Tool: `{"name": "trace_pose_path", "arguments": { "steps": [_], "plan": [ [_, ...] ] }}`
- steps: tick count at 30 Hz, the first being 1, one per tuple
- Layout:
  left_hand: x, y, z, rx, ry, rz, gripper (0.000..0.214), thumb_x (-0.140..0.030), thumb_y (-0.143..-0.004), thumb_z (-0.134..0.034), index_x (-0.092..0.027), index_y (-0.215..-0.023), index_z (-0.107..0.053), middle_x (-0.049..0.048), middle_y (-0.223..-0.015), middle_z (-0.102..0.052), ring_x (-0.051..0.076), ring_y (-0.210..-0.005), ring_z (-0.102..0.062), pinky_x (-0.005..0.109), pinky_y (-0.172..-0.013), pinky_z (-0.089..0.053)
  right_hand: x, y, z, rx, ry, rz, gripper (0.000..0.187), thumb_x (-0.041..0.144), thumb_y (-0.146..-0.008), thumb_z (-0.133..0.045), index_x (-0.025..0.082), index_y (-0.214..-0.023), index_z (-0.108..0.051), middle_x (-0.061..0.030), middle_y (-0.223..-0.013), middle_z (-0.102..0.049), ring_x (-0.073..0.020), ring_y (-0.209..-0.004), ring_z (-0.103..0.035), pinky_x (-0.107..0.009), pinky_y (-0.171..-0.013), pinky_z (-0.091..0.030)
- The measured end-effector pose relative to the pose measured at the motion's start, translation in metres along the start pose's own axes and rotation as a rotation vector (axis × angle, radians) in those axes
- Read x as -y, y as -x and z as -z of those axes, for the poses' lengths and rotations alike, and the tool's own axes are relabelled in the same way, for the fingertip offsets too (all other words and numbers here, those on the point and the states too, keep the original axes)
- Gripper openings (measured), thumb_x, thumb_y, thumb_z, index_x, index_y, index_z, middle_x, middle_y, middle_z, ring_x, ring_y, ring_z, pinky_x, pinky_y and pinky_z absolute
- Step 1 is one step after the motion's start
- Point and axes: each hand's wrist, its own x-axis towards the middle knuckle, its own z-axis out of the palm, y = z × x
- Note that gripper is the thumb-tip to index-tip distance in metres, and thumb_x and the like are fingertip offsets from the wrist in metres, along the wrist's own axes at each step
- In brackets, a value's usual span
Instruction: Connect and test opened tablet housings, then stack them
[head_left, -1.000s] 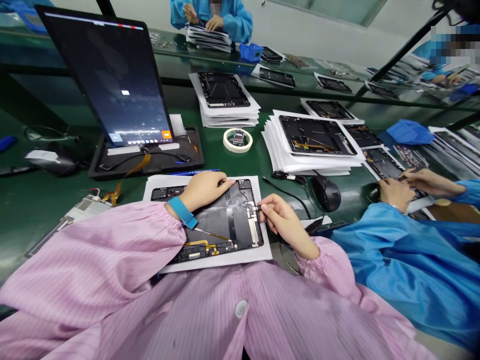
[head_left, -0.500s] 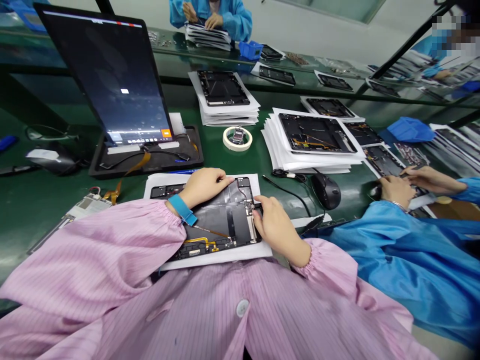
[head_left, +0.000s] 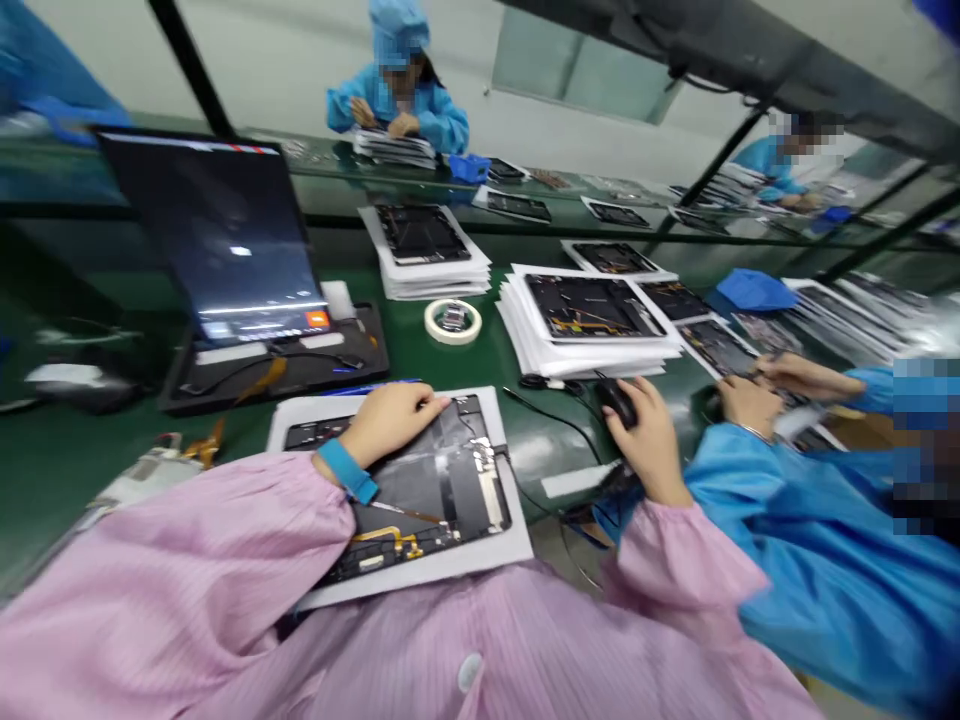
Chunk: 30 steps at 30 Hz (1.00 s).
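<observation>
An opened tablet [head_left: 420, 475] with bare circuit parts and orange flex cables lies on white sheets [head_left: 514, 540] in front of me. My left hand [head_left: 390, 425], with a blue wristband, is closed over its far edge, the thumb lying on the inner face. Some of its fingers are hidden. My right hand [head_left: 649, 440] is off to the right, wrapped over a black computer mouse [head_left: 616, 402]. A thin black cable [head_left: 517, 475] runs from the tablet's right edge down toward the bench edge.
A lit screen [head_left: 225, 240] stands on a black tray [head_left: 180, 395] at the left. Behind are a tape roll [head_left: 431, 330] and stacks of paper with tablet housings [head_left: 585, 305] [head_left: 420, 235]. A co-worker's hands [head_left: 750, 400] work close on my right.
My right hand has left the tablet's right edge and moved right onto the mouse. A cable now shows at that edge. My left hand stays on the tablet; the camera view has tilted up.
</observation>
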Motion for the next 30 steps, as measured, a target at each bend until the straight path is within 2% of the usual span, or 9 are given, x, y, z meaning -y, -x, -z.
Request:
{"name": "trace_pose_path", "arguments": {
  "steps": [4,8,12,20,22,24,27,28,30],
  "plan": [
    [-0.001,-0.002,0.0,-0.023,0.002,-0.015,0.044,-0.053,-0.093,-0.043,-0.019,-0.072,-0.063,0.0038,-0.073,-0.065,0.018,-0.068,-0.056,0.03,-0.056,-0.026,-0.004,0.003,-0.005,-0.23,0.093,-0.077,0.043,0.041,-0.08,-0.054,0.027,-0.12,-0.061,-0.016,-0.128,-0.056,-0.0343,-0.121,-0.052,-0.049,-0.098,-0.043],
    [0.001,-0.007,0.002,-0.037,0.013,-0.003,0.046,-0.057,-0.092,-0.043,-0.02,-0.076,-0.065,0.0047,-0.078,-0.068,0.02,-0.073,-0.06,0.032,-0.056,-0.028,-0.023,0.0,-0.012,-0.084,0.129,-0.06,0.051,0.047,-0.078,-0.056,0.038,-0.128,-0.057,-0.0142,-0.131,-0.054,-0.0376,-0.121,-0.052,-0.053,-0.08,-0.045],
    [-0.001,-0.005,0.003,-0.035,0.013,0.008,0.045,-0.057,-0.092,-0.044,-0.021,-0.077,-0.065,0.0053,-0.08,-0.069,0.021,-0.076,-0.062,0.033,-0.056,-0.029,-0.023,0.002,-0.01,-0.041,0.125,-0.108,0.061,0.047,-0.082,-0.052,0.045,-0.141,-0.04,-0.0122,-0.133,-0.052,-0.0387,-0.125,-0.048,-0.055,-0.076,-0.042],
    [-0.001,-0.005,0.003,-0.038,0.019,0.007,0.044,-0.055,-0.092,-0.044,-0.021,-0.075,-0.065,0.0047,-0.076,-0.068,0.02,-0.071,-0.059,0.03,-0.056,-0.029,-0.009,-0.004,-0.005,0.024,0.073,-0.089,0.046,0.047,-0.084,-0.05,0.038,-0.129,-0.052,-0.0129,-0.119,-0.059,-0.0436,-0.114,-0.054,-0.058,-0.082,-0.044],
    [-0.001,-0.005,0.003,-0.032,0.009,0.014,0.043,-0.054,-0.092,-0.044,-0.02,-0.075,-0.065,0.0046,-0.075,-0.067,0.02,-0.07,-0.058,0.03,-0.056,-0.029,-0.009,-0.007,-0.006,-0.036,0.083,-0.069,0.041,0.05,-0.082,-0.052,0.033,-0.119,-0.059,-0.0156,-0.117,-0.061,-0.0427,-0.11,-0.056,-0.057,-0.081,-0.046],
    [-0.002,-0.004,0.004,-0.028,-0.005,0.005,0.043,-0.052,-0.093,-0.043,-0.02,-0.075,-0.065,0.0047,-0.075,-0.067,0.019,-0.069,-0.057,0.03,-0.056,-0.028,0.001,-0.006,-0.003,-0.215,0.098,-0.041,0.039,0.05,-0.081,-0.054,0.028,-0.112,-0.065,-0.0196,-0.119,-0.06,-0.0416,-0.111,-0.057,-0.056,-0.085,-0.045],
    [-0.002,-0.001,0.003,-0.035,-0.029,-0.035,0.047,-0.052,-0.095,-0.038,-0.02,-0.073,-0.064,0.0049,-0.075,-0.067,0.018,-0.07,-0.056,0.03,-0.058,-0.028,0.043,0.003,0.012,-0.458,0.031,-0.025,0.033,0.042,-0.086,-0.055,0.023,-0.111,-0.065,-0.0225,-0.124,-0.058,-0.0397,-0.12,-0.051,-0.058,-0.097,-0.038],
    [-0.002,0.0,0.003,-0.033,-0.035,-0.039,0.048,-0.053,-0.095,-0.037,-0.019,-0.072,-0.064,0.0051,-0.075,-0.067,0.019,-0.069,-0.056,0.03,-0.058,-0.028,0.062,0.007,0.016,-0.312,-0.056,-0.024,0.032,0.039,-0.088,-0.054,0.023,-0.116,-0.062,-0.0209,-0.127,-0.056,-0.0373,-0.122,-0.051,-0.056,-0.095,-0.04],
    [-0.001,0.0,0.003,-0.02,-0.046,-0.017,0.049,-0.054,-0.095,-0.037,-0.019,-0.072,-0.063,0.0053,-0.076,-0.066,0.019,-0.069,-0.056,0.029,-0.057,-0.026,0.102,0.011,0.017,0.117,-0.379,-0.049,0.027,0.038,-0.093,-0.049,0.023,-0.113,-0.059,-0.012,-0.098,-0.067,-0.0272,-0.089,-0.065,-0.042,-0.074,-0.05]
  ]
}}
